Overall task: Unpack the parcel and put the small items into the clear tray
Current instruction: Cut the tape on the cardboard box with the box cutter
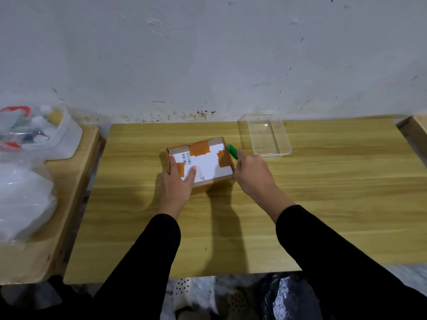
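A small cardboard parcel (pixel 208 158) with a white label and brown tape lies closed on the wooden table (pixel 231 227). My left hand (pixel 178 183) lies flat on its near left corner, fingers spread over the label. My right hand (pixel 251 174) grips a green cutter (pixel 232 151), whose tip touches the parcel's far right edge. The clear tray (pixel 265 137) stands to the right behind the parcel, with nothing in it.
A second wooden surface on the left carries a white bin (pixel 55 132) of small bottles and a bulky white plastic bag (pixel 23 199). Another wooden piece (pixel 416 130) shows at the far right. A grey wall runs right behind the table.
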### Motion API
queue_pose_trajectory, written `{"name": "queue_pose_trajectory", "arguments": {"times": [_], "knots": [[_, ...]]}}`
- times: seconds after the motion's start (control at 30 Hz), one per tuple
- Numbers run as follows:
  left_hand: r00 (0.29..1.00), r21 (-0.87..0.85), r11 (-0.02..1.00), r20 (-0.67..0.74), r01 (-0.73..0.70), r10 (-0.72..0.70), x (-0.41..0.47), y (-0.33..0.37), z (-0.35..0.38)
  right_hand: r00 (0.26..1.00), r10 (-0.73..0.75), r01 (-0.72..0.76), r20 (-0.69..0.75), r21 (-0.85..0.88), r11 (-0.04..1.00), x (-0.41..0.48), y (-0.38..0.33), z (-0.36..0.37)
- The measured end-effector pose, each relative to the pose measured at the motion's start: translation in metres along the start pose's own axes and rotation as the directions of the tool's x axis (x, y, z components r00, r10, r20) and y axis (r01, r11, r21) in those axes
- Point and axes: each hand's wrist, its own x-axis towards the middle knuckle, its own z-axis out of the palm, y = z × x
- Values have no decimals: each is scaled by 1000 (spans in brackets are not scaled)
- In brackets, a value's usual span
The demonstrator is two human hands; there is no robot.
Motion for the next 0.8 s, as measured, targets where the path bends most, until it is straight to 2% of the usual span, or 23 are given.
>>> {"name": "queue_pose_trajectory", "arguments": {"times": [0.17,0.4,0.8], "knots": [[1000,-19,1000,15,7,-6,0,-2,-1,999,30,-30,25,8,1000,4,-3,0],[999,0,999,-25,42,-42,-3,1,2,986,61,-52,157,-62,997,12,-11,-18],[998,16,998,-33,54,-53,-3,2,3,993,10,9,118,-158,987,-21,2,-8]]}}
